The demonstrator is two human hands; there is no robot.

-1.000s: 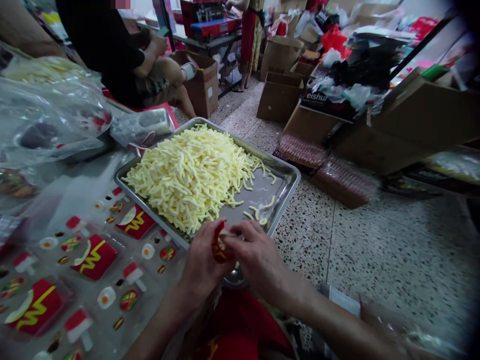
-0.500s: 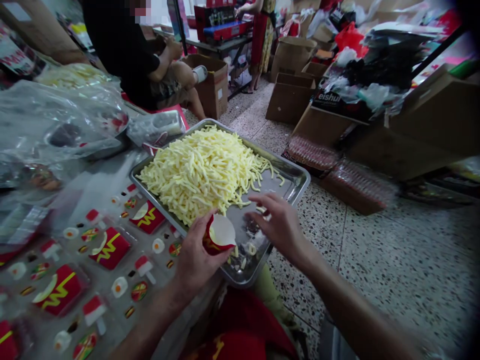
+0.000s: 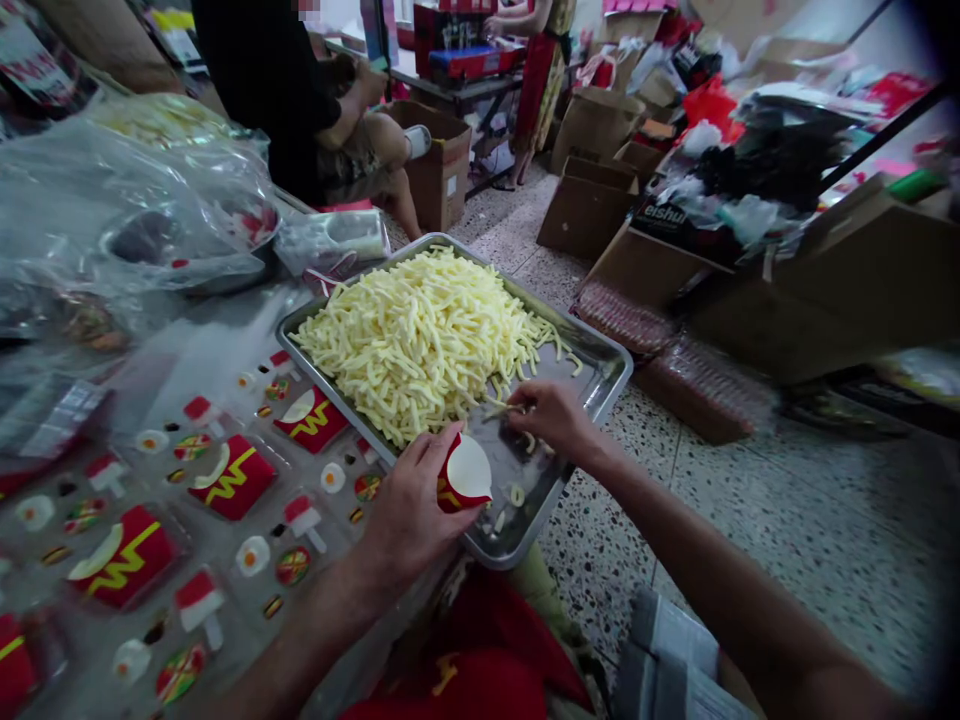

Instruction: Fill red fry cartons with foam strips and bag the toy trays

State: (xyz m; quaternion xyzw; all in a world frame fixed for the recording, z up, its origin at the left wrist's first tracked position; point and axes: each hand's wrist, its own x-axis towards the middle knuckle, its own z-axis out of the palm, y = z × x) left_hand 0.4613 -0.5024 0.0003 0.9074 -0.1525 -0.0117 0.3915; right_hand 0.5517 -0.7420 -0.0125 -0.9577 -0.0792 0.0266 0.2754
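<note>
My left hand is wrapped round a small red fries carton with a white inside and a yellow mark. It holds the carton over the near edge of a metal tray. Pale yellow sticks that look like fries are heaped on the tray's left and far part. My right hand is over the tray's near right part, its fingers pinched on a pale yellow stick beside the heap. A few loose bits lie below that hand.
Left of the tray, clear packs hold red cartons and small toy-like foods. Behind them are a plastic-covered metal bowl and a seated person. Cardboard boxes stand on the speckled floor.
My right hand's fingers have come down to the tray and closed on a stick. My left hand still holds the carton. The whole view has shifted slightly.
</note>
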